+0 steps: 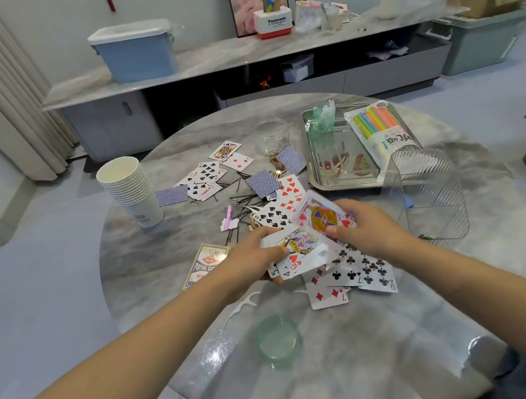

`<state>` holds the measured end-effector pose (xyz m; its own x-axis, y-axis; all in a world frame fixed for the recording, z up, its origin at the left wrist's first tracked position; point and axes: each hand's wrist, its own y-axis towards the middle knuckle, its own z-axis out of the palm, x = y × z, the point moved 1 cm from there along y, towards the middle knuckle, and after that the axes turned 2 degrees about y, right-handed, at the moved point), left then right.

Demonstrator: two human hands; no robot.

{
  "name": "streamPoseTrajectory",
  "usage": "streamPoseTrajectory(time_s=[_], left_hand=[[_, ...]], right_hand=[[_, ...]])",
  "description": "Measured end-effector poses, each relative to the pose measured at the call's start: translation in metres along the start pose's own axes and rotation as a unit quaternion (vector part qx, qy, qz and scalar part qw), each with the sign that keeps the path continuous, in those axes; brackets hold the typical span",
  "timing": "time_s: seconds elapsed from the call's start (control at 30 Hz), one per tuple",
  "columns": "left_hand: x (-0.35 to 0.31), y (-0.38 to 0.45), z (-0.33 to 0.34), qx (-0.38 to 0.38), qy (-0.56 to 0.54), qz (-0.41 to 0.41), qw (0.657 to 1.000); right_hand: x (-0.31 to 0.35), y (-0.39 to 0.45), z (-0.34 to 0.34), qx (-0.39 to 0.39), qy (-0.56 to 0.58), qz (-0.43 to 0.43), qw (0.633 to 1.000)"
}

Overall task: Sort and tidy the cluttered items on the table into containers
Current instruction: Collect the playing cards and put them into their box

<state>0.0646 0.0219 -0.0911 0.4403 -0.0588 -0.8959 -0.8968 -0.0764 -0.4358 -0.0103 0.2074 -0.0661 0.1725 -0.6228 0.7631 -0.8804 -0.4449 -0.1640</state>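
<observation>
- Nearest you sits one green lid [277,341] on the table [358,370].
- Your left hand [256,260] grips a small stack of cards [294,251]; your right hand [365,223] pinches one face card [321,217].
- Sorting looks barely begun: loose cards, hairpins [238,199] and one card box [205,262] lie scattered.
- One cup stack [129,187], one tray [318,172], one clear bin [427,195] wait.

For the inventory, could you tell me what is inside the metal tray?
The metal tray holds a pack of coloured straws, a green plastic bag and small reddish items; whatever lies beneath the pack is hidden.
</observation>
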Motion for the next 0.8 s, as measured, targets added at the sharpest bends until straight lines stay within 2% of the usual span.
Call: streamPoseTrajectory(time_s=[0.1,0.17,0.27,0.33,0.4,0.47,0.53,0.67,0.73,0.8], left_hand=[[-0.002,0.000,-0.005,0.015,-0.050,-0.009,0.999],[-0.004,-0.001,-0.005,0.039,-0.023,-0.006,0.999],[-0.004,-0.003,-0.002,0.061,0.026,-0.004,0.998],[-0.002,-0.005,0.000,0.047,0.125,0.030,0.991],[0.003,-0.006,-0.003,0.004,0.272,0.104,0.957],[0.008,-0.004,-0.007,-0.041,0.348,0.171,0.921],[0.013,-0.002,-0.011,-0.074,0.369,0.196,0.905],[0.027,0.006,-0.010,-0.099,0.438,0.161,0.879],[0.034,0.011,-0.010,-0.099,0.428,0.138,0.888],[0.036,0.013,-0.009,-0.090,0.360,0.127,0.920]], right_hand=[[-0.001,0.001,-0.010,0.122,-0.057,-0.012,0.991],[-0.001,0.003,-0.008,0.134,-0.138,-0.041,0.980],[-0.001,0.006,0.005,0.116,-0.140,-0.078,0.980],[0.000,0.008,0.013,0.076,-0.114,-0.077,0.987],[0.001,0.008,0.022,0.039,-0.130,-0.095,0.986],[0.005,0.008,0.033,0.013,-0.175,-0.121,0.977],[0.006,0.008,0.043,-0.001,-0.189,-0.142,0.972],[-0.001,0.012,0.056,0.009,-0.201,-0.142,0.969],[-0.005,0.014,0.059,0.022,-0.204,-0.131,0.970],[-0.007,0.015,0.060,0.030,-0.182,-0.123,0.975]])
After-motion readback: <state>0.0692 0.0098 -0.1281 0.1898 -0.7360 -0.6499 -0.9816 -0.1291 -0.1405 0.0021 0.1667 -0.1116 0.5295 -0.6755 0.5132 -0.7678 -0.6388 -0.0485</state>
